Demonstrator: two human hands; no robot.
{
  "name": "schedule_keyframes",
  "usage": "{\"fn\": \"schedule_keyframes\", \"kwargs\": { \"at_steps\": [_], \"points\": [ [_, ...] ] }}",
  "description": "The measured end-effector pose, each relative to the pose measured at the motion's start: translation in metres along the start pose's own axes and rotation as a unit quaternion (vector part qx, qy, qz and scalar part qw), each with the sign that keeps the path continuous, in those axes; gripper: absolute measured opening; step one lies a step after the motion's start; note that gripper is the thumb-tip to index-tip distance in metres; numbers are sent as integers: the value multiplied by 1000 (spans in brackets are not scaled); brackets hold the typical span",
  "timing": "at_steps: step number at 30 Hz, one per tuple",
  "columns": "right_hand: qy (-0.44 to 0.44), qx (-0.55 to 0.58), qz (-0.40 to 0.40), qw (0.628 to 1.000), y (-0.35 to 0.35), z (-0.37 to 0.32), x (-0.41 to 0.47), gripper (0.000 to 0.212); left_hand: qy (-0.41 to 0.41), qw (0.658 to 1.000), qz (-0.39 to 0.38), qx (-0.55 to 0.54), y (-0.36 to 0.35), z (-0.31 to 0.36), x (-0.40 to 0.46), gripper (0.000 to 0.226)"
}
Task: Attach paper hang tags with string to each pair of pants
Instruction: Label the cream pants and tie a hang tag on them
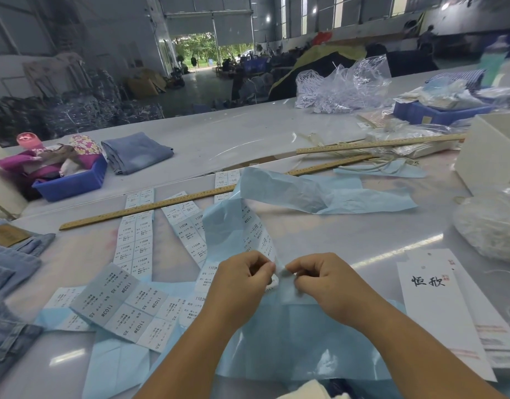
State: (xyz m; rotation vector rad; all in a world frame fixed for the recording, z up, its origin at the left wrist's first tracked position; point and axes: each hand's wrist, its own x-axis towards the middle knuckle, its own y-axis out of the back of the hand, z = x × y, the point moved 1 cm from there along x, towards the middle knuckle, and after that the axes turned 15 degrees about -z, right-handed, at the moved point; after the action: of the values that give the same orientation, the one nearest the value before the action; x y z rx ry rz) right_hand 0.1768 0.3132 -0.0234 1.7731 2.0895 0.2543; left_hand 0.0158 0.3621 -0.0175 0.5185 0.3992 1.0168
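Note:
My left hand (pixel 242 279) and my right hand (pixel 320 279) meet at the table's near centre. Both pinch the lower end of a strip of printed size stickers (pixel 256 230) on pale blue backing paper, which rises away from my fingers. More sticker strips (pixel 134 240) lie flat to the left, and a folded sheet of them (pixel 121 305) lies near my left forearm. White paper hang tags (pixel 438 309) with black characters are stacked at the right. Denim pants (pixel 9 286) lie at the left edge. A bag of white string (pixel 492 226) sits at the far right.
Peeled blue backing paper (pixel 320 194) sprawls across the middle. Wooden rulers (pixel 167 203) lie diagonally beyond it. A blue bin (pixel 72 182) and folded jeans (pixel 136 154) stand at the back left, another blue bin (pixel 438 112) and crumpled plastic bags (pixel 343 84) at the back right, a white box (pixel 489 156) beside them.

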Motion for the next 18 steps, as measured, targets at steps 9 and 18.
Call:
{"fn": "schedule_keyframes", "kwargs": {
  "at_steps": [9, 18],
  "points": [
    [-25, -48, 33, 998, 6, 12, 1, 34, 27, 987, 50, -151, 11, 3, 1, 20],
    [-84, -149, 96, 981, 11, 17, 0, 31, 48, 942, 87, -321, 20, 13, 2, 16]
  ]
}}
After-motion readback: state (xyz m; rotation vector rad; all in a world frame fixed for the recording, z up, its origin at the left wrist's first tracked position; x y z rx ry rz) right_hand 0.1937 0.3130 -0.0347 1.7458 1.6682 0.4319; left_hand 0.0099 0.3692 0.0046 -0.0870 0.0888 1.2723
